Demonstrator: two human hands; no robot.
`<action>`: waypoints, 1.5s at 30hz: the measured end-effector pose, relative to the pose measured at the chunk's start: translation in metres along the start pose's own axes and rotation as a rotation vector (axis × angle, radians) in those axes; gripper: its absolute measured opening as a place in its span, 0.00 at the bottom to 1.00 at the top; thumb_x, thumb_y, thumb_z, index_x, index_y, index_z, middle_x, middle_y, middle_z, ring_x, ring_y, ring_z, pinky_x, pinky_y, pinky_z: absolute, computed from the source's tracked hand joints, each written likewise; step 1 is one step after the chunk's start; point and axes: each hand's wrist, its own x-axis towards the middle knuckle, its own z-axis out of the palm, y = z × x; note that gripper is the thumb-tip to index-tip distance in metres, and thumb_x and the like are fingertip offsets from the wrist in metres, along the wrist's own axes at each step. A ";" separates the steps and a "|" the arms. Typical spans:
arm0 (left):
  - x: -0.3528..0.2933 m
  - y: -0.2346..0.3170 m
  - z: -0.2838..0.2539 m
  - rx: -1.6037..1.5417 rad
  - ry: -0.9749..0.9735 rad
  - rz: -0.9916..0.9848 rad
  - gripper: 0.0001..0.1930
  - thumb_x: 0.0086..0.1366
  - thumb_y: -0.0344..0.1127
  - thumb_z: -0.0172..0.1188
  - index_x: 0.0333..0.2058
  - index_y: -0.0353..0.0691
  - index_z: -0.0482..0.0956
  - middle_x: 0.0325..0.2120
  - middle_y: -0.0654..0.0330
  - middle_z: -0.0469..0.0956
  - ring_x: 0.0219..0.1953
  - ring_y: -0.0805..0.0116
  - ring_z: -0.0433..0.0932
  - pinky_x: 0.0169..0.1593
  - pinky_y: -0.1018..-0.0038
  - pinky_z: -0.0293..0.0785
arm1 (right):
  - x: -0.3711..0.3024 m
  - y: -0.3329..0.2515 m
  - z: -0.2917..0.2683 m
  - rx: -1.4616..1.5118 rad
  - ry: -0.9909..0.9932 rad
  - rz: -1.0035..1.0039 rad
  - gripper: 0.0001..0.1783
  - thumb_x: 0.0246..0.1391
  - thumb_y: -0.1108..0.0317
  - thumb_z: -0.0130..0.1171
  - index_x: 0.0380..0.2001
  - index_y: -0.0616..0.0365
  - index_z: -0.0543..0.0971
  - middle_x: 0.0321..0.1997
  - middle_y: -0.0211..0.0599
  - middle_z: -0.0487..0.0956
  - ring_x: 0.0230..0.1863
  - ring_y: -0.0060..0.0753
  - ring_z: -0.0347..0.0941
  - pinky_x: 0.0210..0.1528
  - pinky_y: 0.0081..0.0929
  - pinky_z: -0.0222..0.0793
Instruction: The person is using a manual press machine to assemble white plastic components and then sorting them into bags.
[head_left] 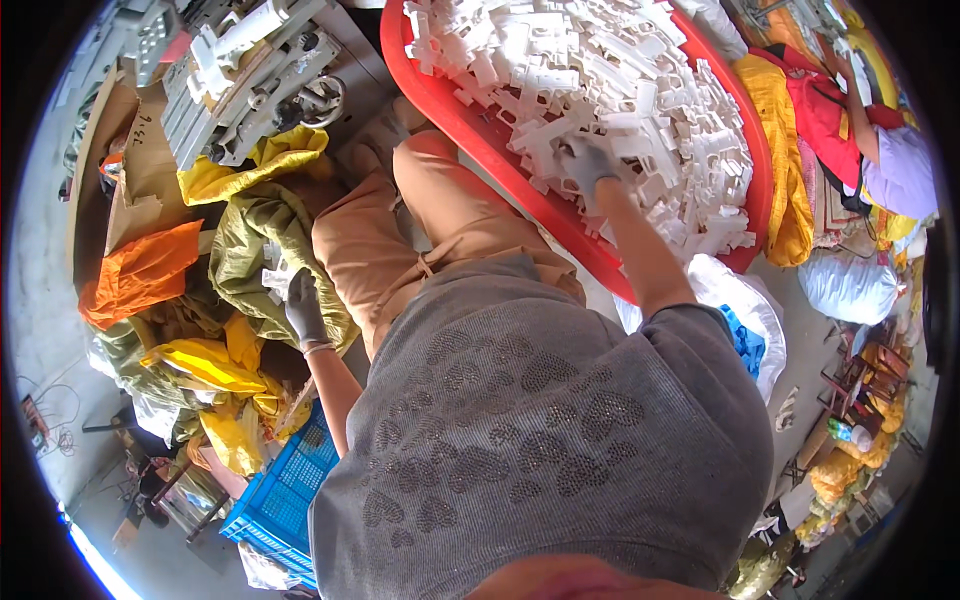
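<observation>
My right hand (588, 166), in a grey glove, reaches into a large red tub (408, 68). Its fingers are bent around a white plastic part (541, 146) among the heaped white plastic parts (610, 75); the fingertips are partly hidden. On the other side, my left hand (304, 311), also gloved in grey, is low beside my left thigh. White plastic pieces (274, 280) show at its fingers, over an olive-green sack (255, 240). The left fingers look closed on them, though their exact grip is small in the view.
A grey metal machine (262, 90) stands at the far left. Yellow sacks (215, 365), an orange cloth (145, 270) and a blue crate (285, 490) lie left of me. A white sack (765, 310) stands at my right. Another person's arm (858, 115) shows at the far right.
</observation>
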 end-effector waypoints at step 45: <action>0.011 0.140 -0.067 0.023 0.620 0.382 0.14 0.58 0.36 0.62 0.42 0.37 0.78 0.35 0.59 0.80 0.36 0.75 0.77 0.42 0.79 0.71 | 0.077 -0.403 -0.180 -0.161 0.282 -1.350 0.23 0.50 0.70 0.55 0.52 0.55 0.71 0.56 0.43 0.70 0.58 0.45 0.64 0.61 0.32 0.57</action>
